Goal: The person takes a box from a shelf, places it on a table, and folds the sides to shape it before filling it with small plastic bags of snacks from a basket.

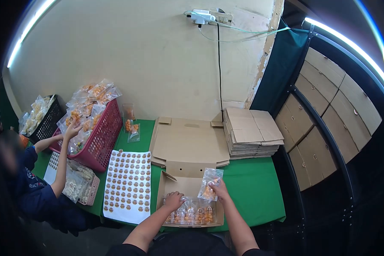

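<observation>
An open cardboard box (219,213) stands at the front edge of the green-covered table. Inside it, clear packets of orange pieces (196,215) form a row along the near side. My left hand (174,201) rests over the left end of that row, its fingers bent against the packets; whether it grips one is hidden. My right hand (219,190) is closed on another clear packet (209,181) with orange contents, held above the box's right side. The box's lid flap (185,168) leans back towards flat cardboard.
Flat boxes (191,141) and a cardboard stack (254,132) lie behind on the green cloth (256,187). A sticker sheet (128,183) is left of the box. Beyond it a co-worker (34,183) reaches into a pink basket (100,145) of packets. Cartons (328,106) fill the right-hand rack.
</observation>
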Available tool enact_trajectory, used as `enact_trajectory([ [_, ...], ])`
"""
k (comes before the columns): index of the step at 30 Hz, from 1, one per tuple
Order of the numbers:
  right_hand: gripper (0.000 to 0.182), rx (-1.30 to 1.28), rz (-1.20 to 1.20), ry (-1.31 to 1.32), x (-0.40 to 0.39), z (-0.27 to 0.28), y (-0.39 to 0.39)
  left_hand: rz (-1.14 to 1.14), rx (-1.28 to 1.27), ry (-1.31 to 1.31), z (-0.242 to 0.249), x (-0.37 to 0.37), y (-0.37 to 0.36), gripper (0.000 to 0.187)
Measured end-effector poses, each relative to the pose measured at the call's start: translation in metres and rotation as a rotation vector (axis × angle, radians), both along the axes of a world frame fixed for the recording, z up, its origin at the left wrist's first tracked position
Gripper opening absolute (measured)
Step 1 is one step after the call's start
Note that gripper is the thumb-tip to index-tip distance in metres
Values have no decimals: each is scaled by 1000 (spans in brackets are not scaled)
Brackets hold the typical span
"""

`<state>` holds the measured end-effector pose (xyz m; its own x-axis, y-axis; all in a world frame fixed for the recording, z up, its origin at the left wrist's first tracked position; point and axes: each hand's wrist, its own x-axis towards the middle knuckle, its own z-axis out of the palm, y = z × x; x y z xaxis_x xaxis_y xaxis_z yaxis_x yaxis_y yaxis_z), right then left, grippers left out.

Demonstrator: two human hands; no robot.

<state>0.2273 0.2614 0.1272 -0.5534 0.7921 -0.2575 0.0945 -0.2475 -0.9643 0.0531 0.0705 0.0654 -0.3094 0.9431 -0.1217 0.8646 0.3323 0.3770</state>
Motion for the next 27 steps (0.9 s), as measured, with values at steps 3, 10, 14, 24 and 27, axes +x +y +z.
enact_trajectory([
  [3, 45, 62, -14, 13, -2, -2, 6, 18, 96, 30, -9, 2, -3, 42],
  [10, 48, 269, 104, -61, -14, -8, 26, 38, 203, 23, 0, 1, 8, 42],
  [14, 47, 174, 150, -81, -21, 4, 29, 131, 267, -247, 14, 6, 26, 37],
  [24, 45, 634, 650, -486, -48, 7, 54, 246, 194, -541, 9, 20, 58, 36],
  [27, 44, 729, 779, -605, -51, -9, 51, 67, -108, -218, 13, 38, 66, 50],
])
